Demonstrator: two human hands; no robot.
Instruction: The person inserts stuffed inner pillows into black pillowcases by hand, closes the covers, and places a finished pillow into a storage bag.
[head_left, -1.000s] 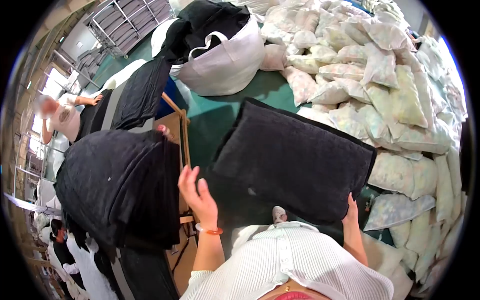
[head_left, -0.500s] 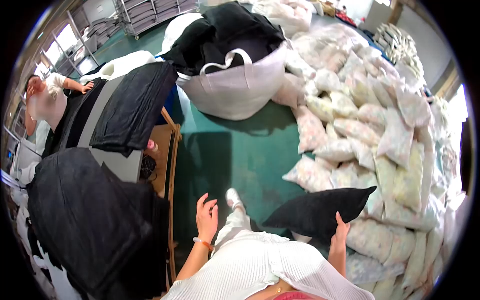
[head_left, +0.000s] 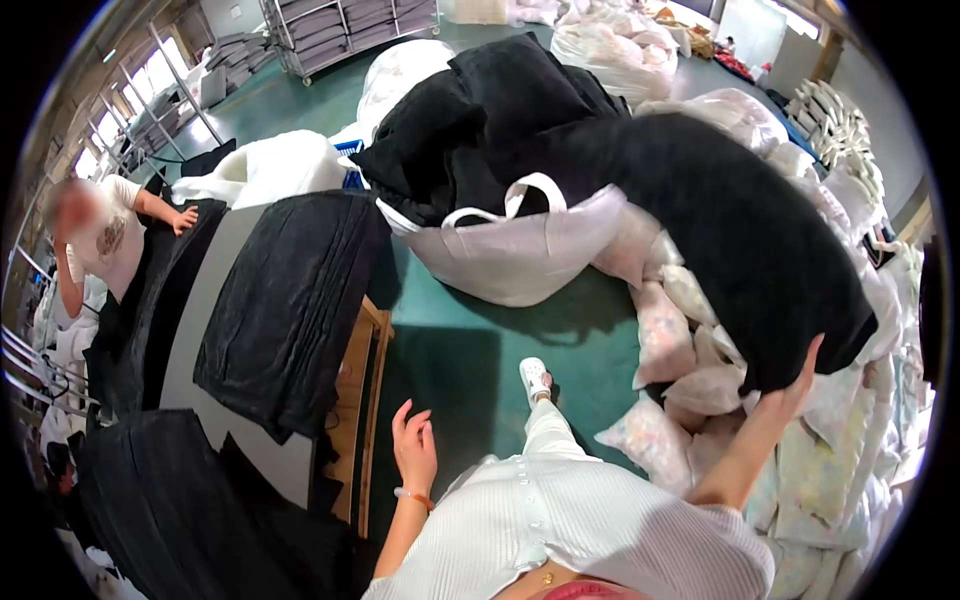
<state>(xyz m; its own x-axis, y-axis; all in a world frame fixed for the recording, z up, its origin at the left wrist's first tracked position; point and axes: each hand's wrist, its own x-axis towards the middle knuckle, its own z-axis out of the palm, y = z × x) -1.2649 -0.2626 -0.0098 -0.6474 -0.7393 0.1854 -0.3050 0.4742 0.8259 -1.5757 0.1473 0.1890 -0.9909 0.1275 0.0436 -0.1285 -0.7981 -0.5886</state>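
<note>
A plump black cushion (head_left: 740, 240) is raised on my right, stretching from the large white bag to the heap of filled bags. My right hand (head_left: 795, 385) grips its near lower edge, and part of the fingers is hidden against the dark cloth. My left hand (head_left: 413, 450) hangs by my left side with fingers loosely spread and nothing in it, near the wooden edge of the table. In front of me, the large white bag (head_left: 520, 255) with two loop handles is heaped with black cushions (head_left: 520, 90).
Flat black covers (head_left: 290, 300) lie stacked on the grey table (head_left: 200, 330) at left. Across it stands a person (head_left: 110, 235) with one hand on black cloth. Filled translucent bags (head_left: 660, 440) pile up at right. A rack (head_left: 350, 35) stands behind; green floor (head_left: 440, 370) shows between.
My right hand has swung the black cushion from beside my hip up and forward, towards the white bag. I have stepped closer to the bag. My left hand stays empty.
</note>
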